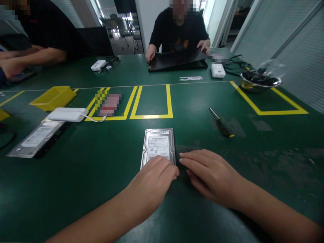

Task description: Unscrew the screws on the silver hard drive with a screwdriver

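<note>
A silver hard drive [159, 143] with a white printed label lies flat on the green table in front of me. My left hand [155, 179] is closed over its near end, fingers curled down at the right corner, and covers that part of it. Just right of the drive, my right hand [209, 172] has its fingers stretched out towards it, with a small gap between and nothing held. A screwdriver [222, 126] with a black and yellow handle rests farther off to the right.
Bagged hard drive [37, 136], white power bank [68, 114] with cable and yellow bin [54, 98] are at left. A metal bowl [260, 84] of dark items stands back right. Across the table, a person [178, 33] holds a black panel [177, 60]; another sits far left.
</note>
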Available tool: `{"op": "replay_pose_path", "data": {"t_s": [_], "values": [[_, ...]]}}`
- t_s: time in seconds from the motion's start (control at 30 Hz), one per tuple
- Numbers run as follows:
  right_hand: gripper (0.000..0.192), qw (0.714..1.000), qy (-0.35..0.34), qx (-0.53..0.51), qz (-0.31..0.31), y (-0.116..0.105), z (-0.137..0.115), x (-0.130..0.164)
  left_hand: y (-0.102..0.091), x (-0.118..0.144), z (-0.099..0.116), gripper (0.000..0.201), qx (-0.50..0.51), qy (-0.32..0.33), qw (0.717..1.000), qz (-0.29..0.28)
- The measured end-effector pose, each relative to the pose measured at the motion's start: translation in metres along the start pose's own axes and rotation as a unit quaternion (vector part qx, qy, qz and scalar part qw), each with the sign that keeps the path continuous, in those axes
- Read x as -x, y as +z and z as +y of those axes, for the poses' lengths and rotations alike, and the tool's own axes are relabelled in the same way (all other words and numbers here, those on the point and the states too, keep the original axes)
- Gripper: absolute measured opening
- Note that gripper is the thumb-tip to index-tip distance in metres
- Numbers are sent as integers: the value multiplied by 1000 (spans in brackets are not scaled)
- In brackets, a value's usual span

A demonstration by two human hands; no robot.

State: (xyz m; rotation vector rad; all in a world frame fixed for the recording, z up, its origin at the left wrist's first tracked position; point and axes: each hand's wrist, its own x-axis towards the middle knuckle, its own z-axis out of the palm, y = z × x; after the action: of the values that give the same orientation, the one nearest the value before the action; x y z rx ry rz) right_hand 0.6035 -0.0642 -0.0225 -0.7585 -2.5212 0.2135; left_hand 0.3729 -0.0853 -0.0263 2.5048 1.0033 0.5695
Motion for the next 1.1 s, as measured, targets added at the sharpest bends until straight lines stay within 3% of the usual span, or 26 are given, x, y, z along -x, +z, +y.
{"op": "replay_pose_path", "data": {"t_s": [0.53, 1.1], "values": [[27, 992, -20, 124, 16, -17, 3, 1, 1, -6, 9, 19, -47, -41, 998, -25], [26, 992, -28, 123, 28, -20, 5, 1, 0, -8, 11, 19, -30, -75, 997, -21]]}}
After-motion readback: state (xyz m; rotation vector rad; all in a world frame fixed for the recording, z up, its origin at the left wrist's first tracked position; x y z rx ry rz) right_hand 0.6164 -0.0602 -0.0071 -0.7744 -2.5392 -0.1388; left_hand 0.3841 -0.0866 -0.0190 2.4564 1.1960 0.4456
